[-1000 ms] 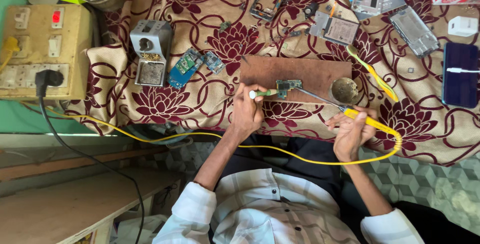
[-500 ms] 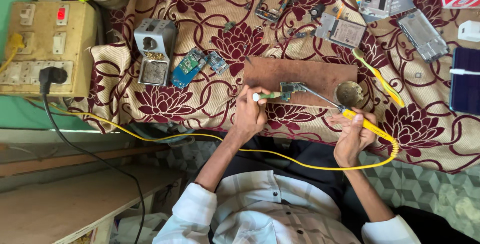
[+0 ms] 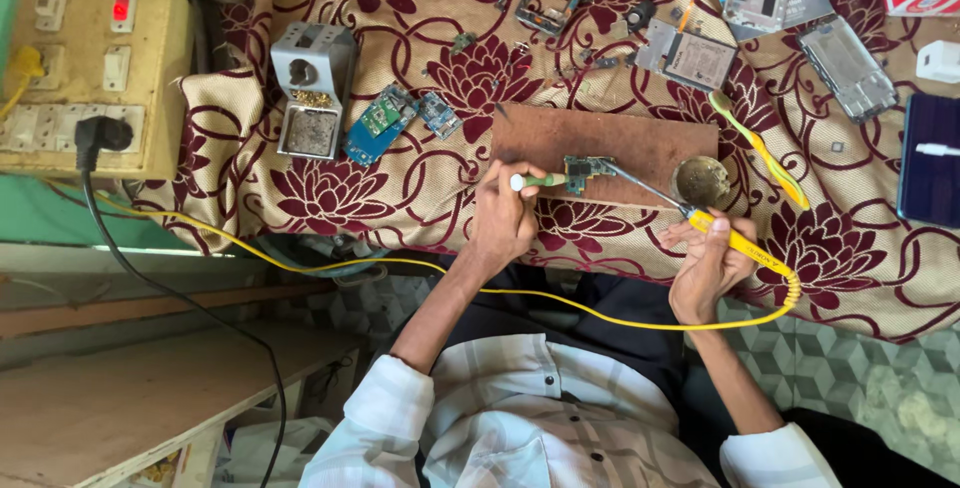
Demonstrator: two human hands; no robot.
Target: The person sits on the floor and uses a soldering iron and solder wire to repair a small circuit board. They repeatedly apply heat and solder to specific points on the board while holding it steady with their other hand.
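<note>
My left hand [image 3: 505, 223] grips a green-handled tool [image 3: 540, 182] with a white end and holds it against a small circuit board [image 3: 585, 170]. The circuit board lies at the near edge of a brown wooden board [image 3: 610, 133] on the flowered cloth. My right hand [image 3: 705, 268] holds a yellow soldering iron [image 3: 735, 240]. Its thin metal tip reaches left to the circuit board. A small round tin [image 3: 700, 181] sits just right of the tip.
The iron's yellow cable [image 3: 400, 266] runs left to a switchboard [image 3: 90, 78] that also holds a black plug. A metal iron stand [image 3: 312, 88], blue circuit boards [image 3: 380, 123], a yellow-green toothbrush [image 3: 760, 148], phone frames [image 3: 845, 68] and a dark phone [image 3: 930, 158] lie around.
Both hands stay at the circuit board with the same tools. The view has shifted only slightly.
</note>
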